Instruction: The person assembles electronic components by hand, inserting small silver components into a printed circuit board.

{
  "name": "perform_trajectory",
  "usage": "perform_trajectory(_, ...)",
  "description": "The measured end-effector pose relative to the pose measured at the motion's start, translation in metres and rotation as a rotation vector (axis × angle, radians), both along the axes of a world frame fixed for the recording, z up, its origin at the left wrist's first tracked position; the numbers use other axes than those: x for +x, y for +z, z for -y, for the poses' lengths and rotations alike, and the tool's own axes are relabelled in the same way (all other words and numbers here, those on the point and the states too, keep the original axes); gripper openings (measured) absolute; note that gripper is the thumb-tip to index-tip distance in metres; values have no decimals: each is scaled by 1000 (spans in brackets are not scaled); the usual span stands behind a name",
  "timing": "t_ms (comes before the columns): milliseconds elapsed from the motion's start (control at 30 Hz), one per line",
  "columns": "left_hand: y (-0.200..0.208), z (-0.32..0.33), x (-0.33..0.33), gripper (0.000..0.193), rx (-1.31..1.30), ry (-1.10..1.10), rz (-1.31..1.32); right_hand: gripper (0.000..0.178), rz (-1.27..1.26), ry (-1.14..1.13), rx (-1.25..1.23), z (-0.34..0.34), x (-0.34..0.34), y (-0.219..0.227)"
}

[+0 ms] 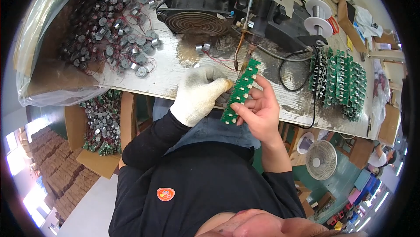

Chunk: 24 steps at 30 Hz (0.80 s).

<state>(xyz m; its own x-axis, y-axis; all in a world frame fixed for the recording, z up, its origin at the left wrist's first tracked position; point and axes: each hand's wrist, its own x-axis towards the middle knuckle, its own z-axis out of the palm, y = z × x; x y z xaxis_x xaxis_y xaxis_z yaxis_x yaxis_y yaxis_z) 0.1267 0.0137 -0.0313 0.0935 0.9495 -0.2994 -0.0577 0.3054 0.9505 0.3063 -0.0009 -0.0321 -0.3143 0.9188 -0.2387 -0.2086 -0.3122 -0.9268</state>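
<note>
The bare fingers of the right hand are curled around a long green circuit board strip, thumb on its lower face and fingertips along its right edge, holding it tilted with its top end up. The left hand, in a white knit glove, is closed at the strip's left edge, its fingertips pinched against the board; whether they hold a small part there cannot be told. The strip hangs over the near edge of the worn grey surface, its upper end just below the tip of a soldering iron clamped on a stand. Two small silver cylindrical parts with red wires lie left of the iron. Behind them sits a black fan. Farther left of the strip, a heap of the same silver parts fills a plastic-lined box. Right of the strip stand stacked green boards, with solder spools behind them.
</note>
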Motion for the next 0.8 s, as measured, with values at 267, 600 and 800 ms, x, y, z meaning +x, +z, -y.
perform_trajectory(267,4,-1,-18,24,343,41,-301,69,65,-118,40,-7,6,1)
perform_trajectory(600,35,-24,-93,28,369,342,-1338,65,28,-116,66,-13,5,-6)
perform_trajectory(800,25,-33,-90,27,368,121,-1429,65,50,-116,85,-11,4,-6)
